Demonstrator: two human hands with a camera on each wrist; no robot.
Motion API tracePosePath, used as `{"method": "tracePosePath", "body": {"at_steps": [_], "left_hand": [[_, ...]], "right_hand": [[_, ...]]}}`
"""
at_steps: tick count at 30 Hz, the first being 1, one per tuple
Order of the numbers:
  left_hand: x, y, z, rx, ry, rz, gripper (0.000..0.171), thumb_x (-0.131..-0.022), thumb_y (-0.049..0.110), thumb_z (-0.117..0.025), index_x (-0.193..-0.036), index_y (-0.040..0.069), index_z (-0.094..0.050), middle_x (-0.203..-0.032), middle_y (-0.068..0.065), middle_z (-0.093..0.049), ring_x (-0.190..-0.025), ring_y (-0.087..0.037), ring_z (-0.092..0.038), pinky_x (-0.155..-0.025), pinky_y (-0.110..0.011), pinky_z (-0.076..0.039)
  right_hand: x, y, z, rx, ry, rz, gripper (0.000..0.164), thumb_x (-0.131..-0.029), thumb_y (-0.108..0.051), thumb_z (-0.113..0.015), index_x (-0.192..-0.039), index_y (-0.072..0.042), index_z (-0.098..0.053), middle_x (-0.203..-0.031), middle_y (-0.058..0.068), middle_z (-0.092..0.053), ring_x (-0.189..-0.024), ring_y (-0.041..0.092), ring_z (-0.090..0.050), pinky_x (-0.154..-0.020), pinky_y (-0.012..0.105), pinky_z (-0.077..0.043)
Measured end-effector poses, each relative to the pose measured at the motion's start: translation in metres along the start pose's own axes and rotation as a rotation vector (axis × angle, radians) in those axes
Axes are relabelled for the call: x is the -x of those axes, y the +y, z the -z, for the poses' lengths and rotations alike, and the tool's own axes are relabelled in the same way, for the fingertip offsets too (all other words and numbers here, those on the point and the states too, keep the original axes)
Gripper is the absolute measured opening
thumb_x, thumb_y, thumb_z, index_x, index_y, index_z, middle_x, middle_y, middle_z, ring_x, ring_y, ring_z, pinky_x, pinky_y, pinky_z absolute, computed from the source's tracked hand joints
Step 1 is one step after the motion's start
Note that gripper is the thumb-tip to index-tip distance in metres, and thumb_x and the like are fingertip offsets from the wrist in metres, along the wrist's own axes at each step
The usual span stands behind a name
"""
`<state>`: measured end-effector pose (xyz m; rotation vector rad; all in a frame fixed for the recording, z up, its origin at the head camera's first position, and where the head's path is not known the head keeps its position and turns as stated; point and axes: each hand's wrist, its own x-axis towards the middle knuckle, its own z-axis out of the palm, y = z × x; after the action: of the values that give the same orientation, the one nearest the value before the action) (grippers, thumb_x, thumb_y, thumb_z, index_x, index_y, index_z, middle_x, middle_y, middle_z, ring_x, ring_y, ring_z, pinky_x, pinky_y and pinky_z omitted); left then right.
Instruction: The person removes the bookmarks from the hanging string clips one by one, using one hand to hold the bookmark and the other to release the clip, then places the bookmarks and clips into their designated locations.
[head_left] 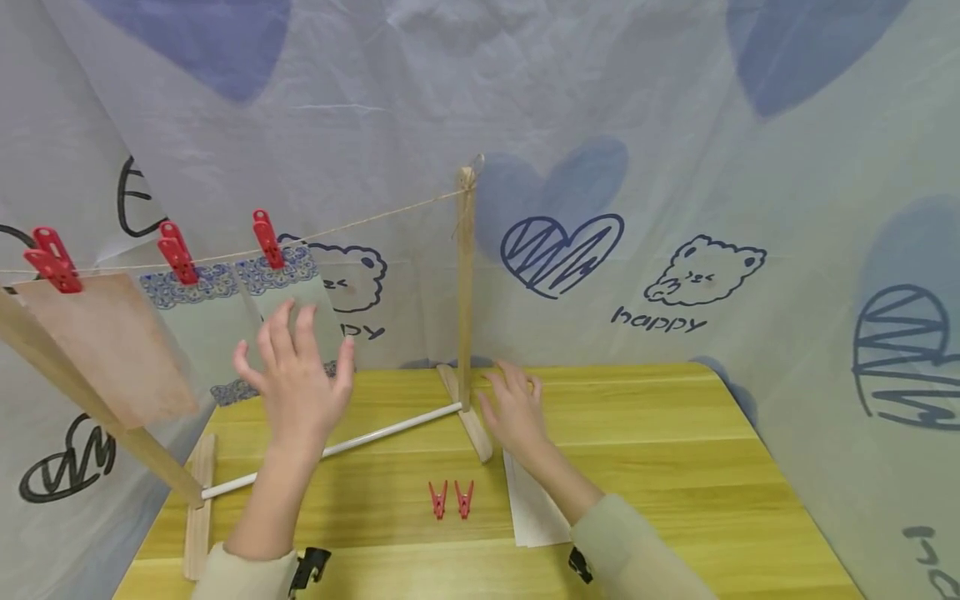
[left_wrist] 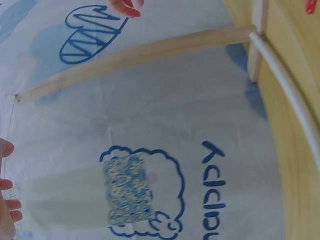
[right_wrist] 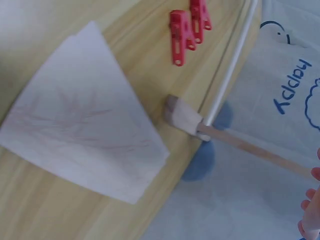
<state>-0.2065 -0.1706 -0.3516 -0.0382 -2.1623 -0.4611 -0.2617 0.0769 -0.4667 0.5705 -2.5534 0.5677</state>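
Observation:
My left hand (head_left: pixel 300 392) is raised with spread fingers in front of a pale green paper sheet (head_left: pixel 330 317) with blue patterned borders. It holds nothing; whether it touches the sheet I cannot tell. Red clothespins (head_left: pixel 268 239) clip this sheet, a similar sheet (head_left: pixel 206 321) and a pinkish-beige sheet (head_left: pixel 112 342) to a thin string (head_left: pixel 382 217). Over the table, right of the wooden post (head_left: pixel 465 292), my right hand (head_left: pixel 517 417) has loosely bent fingers and holds nothing. Below it lie white paper sheets (right_wrist: pixel 85 125), partly hidden by the forearm in the head view.
Two red clothespins (head_left: pixel 452 500) lie side by side on the yellow wood-grain table (head_left: pixel 637 475). A white rod (head_left: pixel 390 431) joins the feet of the stand, whose left post (head_left: pixel 142 442) leans in from the left edge. Behind hangs a printed cloth (head_left: pixel 420 100).

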Motion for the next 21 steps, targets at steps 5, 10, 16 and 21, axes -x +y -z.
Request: {"method": "tracePosePath", "body": {"at_steps": [5, 10, 16, 21], "left_hand": [[-0.013, -0.001, 0.007, -0.02, 0.041, -0.009, 0.05, -0.088, 0.039, -0.044, -0.124, 0.003, -0.038, -0.134, -0.019, -0.033, -0.121, -0.038, -0.029, -0.097, -0.06, -0.004], [-0.023, -0.001, 0.013, -0.013, 0.072, -0.001, 0.051, -0.089, 0.041, -0.042, -0.122, 0.002, -0.039, -0.135, -0.019, -0.033, -0.121, -0.038, -0.029, -0.097, -0.059, -0.004], [-0.037, -0.004, 0.021, -0.005, 0.122, -0.004, 0.05, -0.089, 0.039, -0.045, -0.121, 0.001, -0.041, -0.134, -0.019, -0.034, -0.121, -0.037, -0.029, -0.096, -0.057, -0.005], [-0.048, -0.004, 0.026, -0.001, 0.162, -0.022, 0.049, -0.087, 0.038, -0.047, -0.12, 0.001, -0.043, -0.133, -0.019, -0.035, -0.118, -0.039, -0.031, -0.096, -0.056, -0.005]], "right_hand": [[-0.01, -0.013, 0.001, 0.003, 0.013, 0.043, 0.031, -0.089, -0.027, -0.058, -0.114, -0.009, -0.057, -0.128, 0.012, -0.048, -0.12, 0.027, -0.042, -0.095, 0.049, -0.029], [-0.018, -0.023, 0.003, -0.016, 0.035, 0.075, 0.03, -0.087, -0.023, -0.061, -0.112, -0.008, -0.058, -0.128, 0.011, -0.049, -0.119, 0.026, -0.043, -0.094, 0.049, -0.03], [-0.026, -0.033, 0.002, -0.038, 0.046, 0.088, 0.027, -0.086, -0.023, -0.062, -0.11, -0.01, -0.059, -0.128, 0.009, -0.05, -0.119, 0.025, -0.043, -0.092, 0.048, -0.031], [-0.031, -0.04, 0.003, -0.012, 0.034, 0.104, 0.029, -0.087, -0.025, -0.059, -0.111, -0.01, -0.059, -0.129, 0.009, -0.048, -0.12, 0.024, -0.042, -0.092, 0.047, -0.032]]}}
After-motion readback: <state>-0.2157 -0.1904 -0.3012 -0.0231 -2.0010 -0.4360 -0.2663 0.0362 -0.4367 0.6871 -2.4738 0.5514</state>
